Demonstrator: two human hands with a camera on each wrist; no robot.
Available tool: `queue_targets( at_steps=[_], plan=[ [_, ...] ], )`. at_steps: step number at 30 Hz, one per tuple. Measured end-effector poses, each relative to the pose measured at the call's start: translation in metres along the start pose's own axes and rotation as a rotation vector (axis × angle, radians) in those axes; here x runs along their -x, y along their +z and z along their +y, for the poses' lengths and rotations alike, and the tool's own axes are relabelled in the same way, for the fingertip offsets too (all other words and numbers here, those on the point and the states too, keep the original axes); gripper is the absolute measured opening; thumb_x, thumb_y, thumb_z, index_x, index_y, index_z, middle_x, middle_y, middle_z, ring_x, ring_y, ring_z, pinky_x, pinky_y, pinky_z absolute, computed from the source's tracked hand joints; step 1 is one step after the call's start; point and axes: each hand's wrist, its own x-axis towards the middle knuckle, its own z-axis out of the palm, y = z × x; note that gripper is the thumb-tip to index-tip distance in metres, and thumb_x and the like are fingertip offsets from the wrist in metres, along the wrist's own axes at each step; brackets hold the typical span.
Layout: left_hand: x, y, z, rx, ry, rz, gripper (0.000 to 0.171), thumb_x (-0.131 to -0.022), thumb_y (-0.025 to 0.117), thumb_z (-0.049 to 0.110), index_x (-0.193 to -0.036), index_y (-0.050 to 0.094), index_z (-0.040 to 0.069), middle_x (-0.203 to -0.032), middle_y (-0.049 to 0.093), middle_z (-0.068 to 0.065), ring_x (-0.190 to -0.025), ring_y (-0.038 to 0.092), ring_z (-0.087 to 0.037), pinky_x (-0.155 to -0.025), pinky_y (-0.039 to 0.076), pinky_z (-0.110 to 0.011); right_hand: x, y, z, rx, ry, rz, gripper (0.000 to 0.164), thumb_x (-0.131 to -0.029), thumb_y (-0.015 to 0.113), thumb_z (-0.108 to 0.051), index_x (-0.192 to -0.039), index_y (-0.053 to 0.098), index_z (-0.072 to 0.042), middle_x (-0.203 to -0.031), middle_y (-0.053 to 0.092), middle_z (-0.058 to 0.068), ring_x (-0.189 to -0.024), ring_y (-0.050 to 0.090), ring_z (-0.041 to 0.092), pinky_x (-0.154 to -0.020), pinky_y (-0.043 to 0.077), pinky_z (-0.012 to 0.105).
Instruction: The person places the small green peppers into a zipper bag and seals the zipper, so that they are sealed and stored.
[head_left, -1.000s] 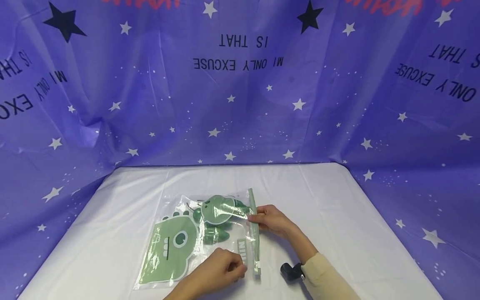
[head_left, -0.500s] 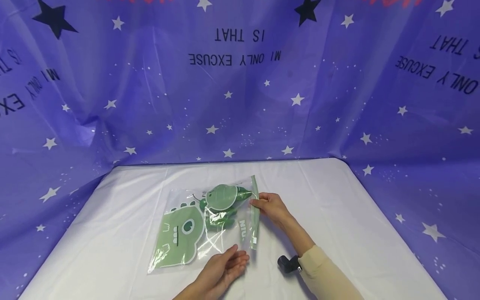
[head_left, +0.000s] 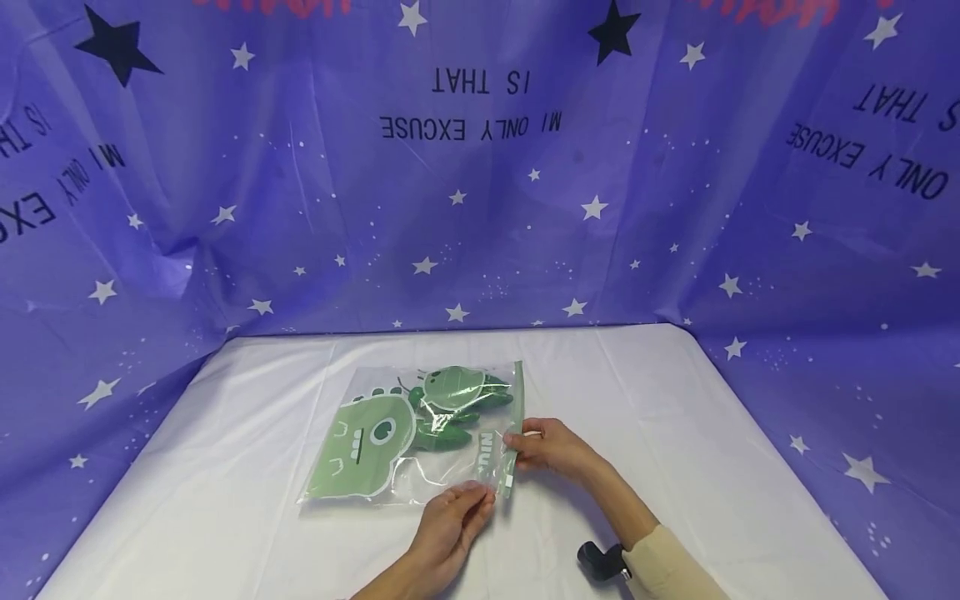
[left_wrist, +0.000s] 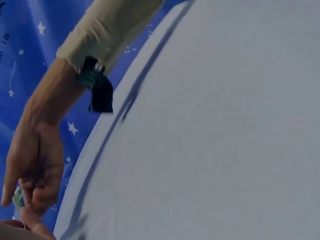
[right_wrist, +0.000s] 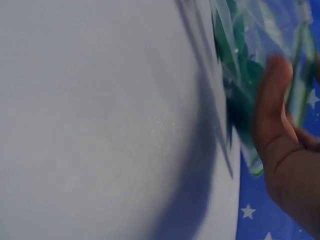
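A clear zip bag [head_left: 420, 467] with a green cartoon monster print hangs tilted just above the white table, its green slider edge on the right. Several dark green pieces [head_left: 442, 435] show through the plastic; their kind is unclear. My right hand [head_left: 555, 448] pinches the bag's green zip edge between thumb and fingers. At the near corner, close to the white slider [head_left: 509, 481], my left hand [head_left: 450, 529] pinches the bag's near edge. In the right wrist view, the right thumb [right_wrist: 272, 100] lies against the plastic.
A white cloth [head_left: 225, 467] covers the table. Behind and at both sides hangs a purple starry curtain [head_left: 480, 225]. A black wrist-worn device [head_left: 600, 561] sits at the right sleeve [head_left: 671, 567].
My left hand has gone from curled beside the bag, through opened fingers, to pinching its near corner. The bag has shifted slightly right and away, with my right hand still on its zip edge.
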Motion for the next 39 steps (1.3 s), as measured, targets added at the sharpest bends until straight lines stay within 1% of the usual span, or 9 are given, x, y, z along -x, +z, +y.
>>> queue_targets(
  at_steps=[3, 6, 11, 14, 18, 23, 30, 34, 39],
  plan=[
    [0.001, -0.001, 0.0, -0.038, 0.025, 0.017, 0.023, -0.092, 0.056, 0.001, -0.109, 0.042, -0.007, -0.093, 0.061, -0.009, -0.086, 0.064, -0.011, -0.087, 0.05, -0.023, 0.014, 0.002, 0.0, 0.01, 0.051, -0.148, 0.026, -0.087, 0.069, -0.016, -0.096, 0.06, 0.007, -0.081, 0.068, 0.01, -0.069, 0.064, 0.013, -0.066, 0.055, 0.025],
    [0.003, -0.001, 0.001, -0.039, 0.026, 0.012, 0.027, -0.092, 0.058, 0.003, -0.111, 0.041, -0.007, -0.093, 0.061, -0.009, -0.085, 0.064, -0.011, -0.086, 0.05, -0.023, 0.022, 0.004, -0.001, 0.013, 0.061, -0.218, 0.015, -0.085, 0.07, -0.011, -0.083, 0.062, 0.002, -0.078, 0.068, 0.011, -0.068, 0.064, 0.013, -0.063, 0.055, 0.023],
    [0.003, -0.001, 0.001, -0.019, -0.06, -0.049, 0.022, -0.093, 0.059, 0.012, -0.106, 0.053, -0.005, -0.09, 0.063, -0.006, -0.082, 0.064, -0.009, -0.084, 0.051, -0.021, 0.026, 0.007, 0.003, 0.007, 0.068, -0.207, 0.012, -0.084, 0.071, -0.008, -0.081, 0.063, 0.0, -0.077, 0.069, 0.012, -0.067, 0.065, 0.014, -0.061, 0.055, 0.022],
    [0.004, -0.002, -0.001, -0.026, -0.104, -0.066, 0.016, -0.093, 0.059, 0.012, -0.101, 0.057, -0.002, -0.088, 0.063, -0.005, -0.081, 0.064, -0.009, -0.082, 0.051, -0.021, 0.028, 0.009, 0.007, -0.007, 0.087, -0.212, 0.012, -0.084, 0.071, -0.008, -0.082, 0.064, 0.001, -0.077, 0.069, 0.012, -0.066, 0.065, 0.013, -0.061, 0.055, 0.023],
    [0.005, -0.003, -0.002, -0.062, -0.071, -0.034, 0.011, -0.091, 0.062, 0.006, -0.098, 0.058, -0.001, -0.087, 0.063, -0.005, -0.082, 0.064, -0.01, -0.081, 0.052, -0.021, 0.028, 0.012, 0.009, -0.026, 0.094, -0.22, 0.011, -0.084, 0.07, -0.008, -0.082, 0.065, 0.002, -0.075, 0.068, 0.011, -0.064, 0.064, 0.012, -0.06, 0.055, 0.022],
    [0.003, -0.002, -0.002, -0.157, 0.017, 0.007, 0.017, -0.087, 0.066, 0.005, -0.099, 0.059, -0.006, -0.084, 0.065, -0.005, -0.078, 0.065, -0.01, -0.076, 0.054, -0.022, 0.027, 0.013, 0.006, -0.033, 0.088, -0.187, 0.013, -0.082, 0.073, -0.01, -0.08, 0.066, 0.001, -0.072, 0.067, 0.008, -0.062, 0.063, 0.011, -0.059, 0.054, 0.021],
    [0.003, -0.002, -0.004, -0.273, 0.122, 0.018, 0.013, -0.083, 0.069, 0.001, -0.093, 0.064, -0.006, -0.078, 0.068, -0.005, -0.073, 0.065, -0.011, -0.071, 0.055, -0.023, 0.028, 0.013, 0.002, -0.076, 0.096, -0.108, 0.016, -0.083, 0.071, -0.008, -0.088, 0.067, 0.007, -0.072, 0.066, 0.008, -0.063, 0.064, 0.011, -0.059, 0.054, 0.02],
    [0.007, 0.0, -0.003, -0.296, 0.123, 0.021, 0.016, -0.082, 0.07, 0.0, -0.094, 0.064, -0.008, -0.078, 0.069, -0.006, -0.071, 0.066, -0.011, -0.07, 0.055, -0.022, 0.023, 0.008, 0.0, -0.088, 0.109, -0.027, 0.017, -0.083, 0.07, -0.007, -0.091, 0.067, 0.008, -0.071, 0.067, 0.007, -0.062, 0.064, 0.01, -0.059, 0.054, 0.019],
    [0.017, 0.002, -0.002, -0.304, 0.07, 0.006, 0.02, -0.082, 0.071, 0.003, -0.096, 0.065, -0.009, -0.079, 0.069, -0.007, -0.07, 0.066, -0.01, -0.068, 0.055, -0.02, 0.007, -0.009, 0.001, -0.119, 0.123, 0.074, 0.017, -0.084, 0.069, -0.007, -0.092, 0.066, 0.008, -0.07, 0.067, 0.005, -0.062, 0.064, 0.007, -0.059, 0.053, 0.017]
  ],
)
